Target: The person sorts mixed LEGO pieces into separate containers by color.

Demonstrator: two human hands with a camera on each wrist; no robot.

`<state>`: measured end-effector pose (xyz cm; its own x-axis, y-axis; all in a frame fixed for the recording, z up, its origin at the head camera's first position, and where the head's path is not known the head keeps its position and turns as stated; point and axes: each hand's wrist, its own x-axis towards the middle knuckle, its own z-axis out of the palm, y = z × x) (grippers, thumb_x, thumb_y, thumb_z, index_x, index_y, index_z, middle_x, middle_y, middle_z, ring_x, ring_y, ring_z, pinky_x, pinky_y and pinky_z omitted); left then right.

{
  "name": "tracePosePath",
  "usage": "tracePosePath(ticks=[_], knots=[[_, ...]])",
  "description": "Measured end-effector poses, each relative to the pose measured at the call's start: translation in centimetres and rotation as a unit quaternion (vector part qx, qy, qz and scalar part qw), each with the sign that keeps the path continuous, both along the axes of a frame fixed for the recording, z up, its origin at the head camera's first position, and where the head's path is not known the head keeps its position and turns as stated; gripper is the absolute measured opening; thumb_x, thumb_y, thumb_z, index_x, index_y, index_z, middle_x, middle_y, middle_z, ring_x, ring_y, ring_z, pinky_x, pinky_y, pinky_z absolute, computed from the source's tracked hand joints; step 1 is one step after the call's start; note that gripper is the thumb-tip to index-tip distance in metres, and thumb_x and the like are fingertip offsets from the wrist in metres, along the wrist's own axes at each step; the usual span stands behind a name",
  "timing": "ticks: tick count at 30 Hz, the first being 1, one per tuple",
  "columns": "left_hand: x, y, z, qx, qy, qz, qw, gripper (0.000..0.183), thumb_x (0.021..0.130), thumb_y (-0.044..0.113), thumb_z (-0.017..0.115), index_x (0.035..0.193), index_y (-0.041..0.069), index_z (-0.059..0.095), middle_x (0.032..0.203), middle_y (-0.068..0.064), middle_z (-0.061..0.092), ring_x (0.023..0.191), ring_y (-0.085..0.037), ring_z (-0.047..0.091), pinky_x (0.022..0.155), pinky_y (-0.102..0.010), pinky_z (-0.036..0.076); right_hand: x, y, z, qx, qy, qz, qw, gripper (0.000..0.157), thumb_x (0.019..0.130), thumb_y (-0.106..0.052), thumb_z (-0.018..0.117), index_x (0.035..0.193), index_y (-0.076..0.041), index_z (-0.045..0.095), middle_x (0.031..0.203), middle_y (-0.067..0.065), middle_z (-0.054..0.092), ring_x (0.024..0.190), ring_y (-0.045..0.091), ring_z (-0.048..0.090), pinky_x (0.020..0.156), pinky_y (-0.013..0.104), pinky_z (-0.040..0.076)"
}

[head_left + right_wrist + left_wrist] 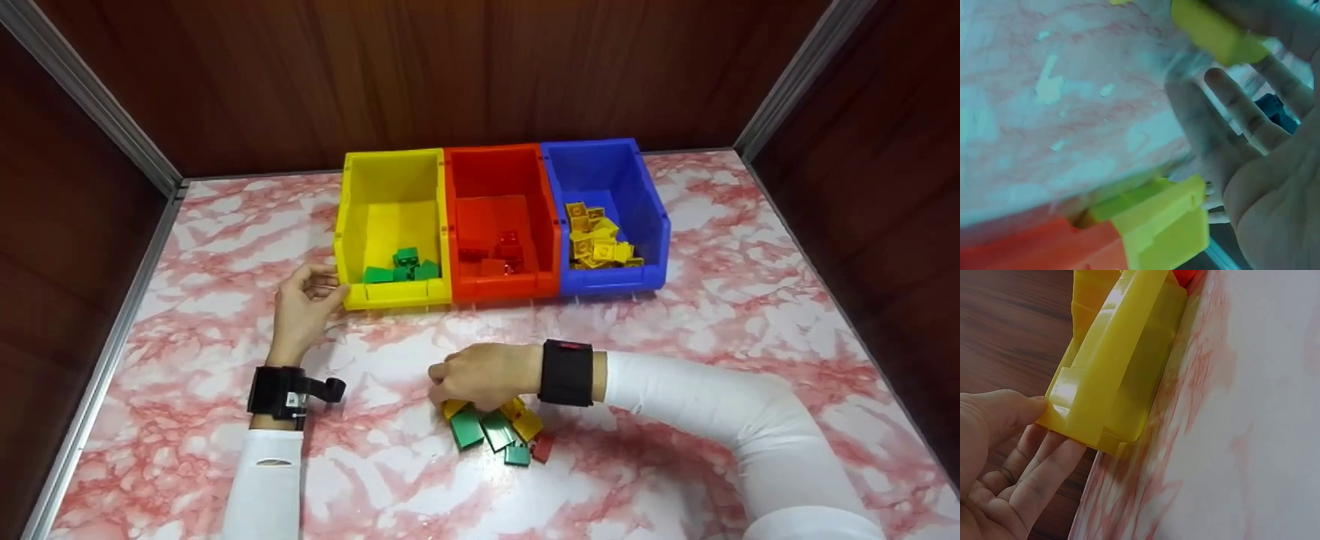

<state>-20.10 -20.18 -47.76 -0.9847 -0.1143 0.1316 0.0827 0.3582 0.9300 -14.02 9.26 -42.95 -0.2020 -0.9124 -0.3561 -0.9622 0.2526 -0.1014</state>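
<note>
In the head view my left hand (304, 304) is at the near left corner of the yellow bin (394, 295). The left wrist view shows my thumb (1013, 408) on the corner's upper edge and fingers (1044, 481) below it, gripping the corner. My right hand (484, 375) is palm down over a small pile of toy bricks. In the right wrist view it pinches a yellow brick (1216, 34) between thumb and index finger, the other fingers held loosely out. Green bricks (496, 430), yellow bricks (528, 424) and a red brick (542, 448) show below that hand; it hides the rest.
A red bin (504, 286) with red bricks (508, 246) and a blue bin (613, 280) with yellow bricks (602, 250) stand beside the yellow bin, which contains green bricks (406, 257). Brown panels (465, 75) enclose the marbled table (720, 315) at the back and sides.
</note>
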Motion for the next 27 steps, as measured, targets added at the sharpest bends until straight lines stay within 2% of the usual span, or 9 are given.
tracePosePath(ticks=[5,11,14,18,21,27], knots=[[0.0,-0.1,0.1,0.000,-0.002,0.000,1.0000,0.030,0.094,0.006,0.078,0.122,-0.002,0.070,0.111,-0.025,0.072,0.083,-0.001,0.066,0.080,-0.011,0.055,-0.6,0.4,-0.1,-0.023,-0.045,-0.023,0.998,0.029,0.096,-0.007,0.073,0.123,-0.019,0.073,0.111,0.004,0.071,0.094,0.020,0.068,0.088,0.029,0.061],[0.0,-0.1,0.1,0.000,-0.004,-0.001,1.0000,0.030,0.095,0.007,0.077,0.123,-0.002,0.069,0.111,-0.025,0.072,0.084,-0.001,0.066,0.080,-0.011,0.055,-1.1,1.3,0.8,-0.066,-0.043,-0.039,0.996,0.028,0.096,-0.027,0.079,0.121,-0.018,0.075,0.107,0.004,0.071,0.093,0.020,0.071,0.081,0.029,0.062],[0.0,0.0,0.1,0.003,-0.008,0.001,1.0000,0.031,0.095,0.007,0.077,0.123,-0.003,0.069,0.112,-0.024,0.072,0.085,-0.002,0.066,0.080,-0.012,0.055,-1.3,2.1,1.5,-0.090,-0.039,-0.052,0.994,0.028,0.094,-0.028,0.082,0.119,-0.016,0.076,0.104,0.005,0.071,0.091,0.020,0.071,0.079,0.028,0.062],[0.0,0.1,0.0,0.000,-0.008,0.001,1.0000,0.030,0.095,0.006,0.077,0.123,-0.003,0.069,0.111,-0.023,0.072,0.085,-0.001,0.065,0.081,-0.011,0.055,-2.0,3.9,2.9,-0.120,-0.028,-0.077,0.989,0.024,0.094,-0.008,0.078,0.118,-0.014,0.078,0.108,0.006,0.076,0.095,0.020,0.075,0.079,0.025,0.063],[0.0,0.1,0.0,0.000,-0.004,0.001,1.0000,0.029,0.095,0.007,0.077,0.122,-0.002,0.069,0.110,-0.022,0.072,0.085,-0.001,0.066,0.081,-0.012,0.055,-2.7,5.7,4.1,-0.140,-0.032,-0.108,0.984,0.033,0.091,0.007,0.073,0.117,-0.012,0.078,0.115,0.009,0.078,0.101,0.022,0.077,0.080,0.025,0.064],[0.1,0.1,0.2,0.005,-0.004,-0.005,1.0000,0.030,0.095,0.008,0.078,0.122,-0.002,0.070,0.111,-0.024,0.072,0.086,-0.002,0.066,0.081,-0.012,0.055,-4.3,10.0,6.3,-0.172,-0.036,-0.183,0.967,0.045,0.084,0.015,0.069,0.120,-0.012,0.077,0.116,0.009,0.076,0.100,0.023,0.076,0.081,0.029,0.065]])
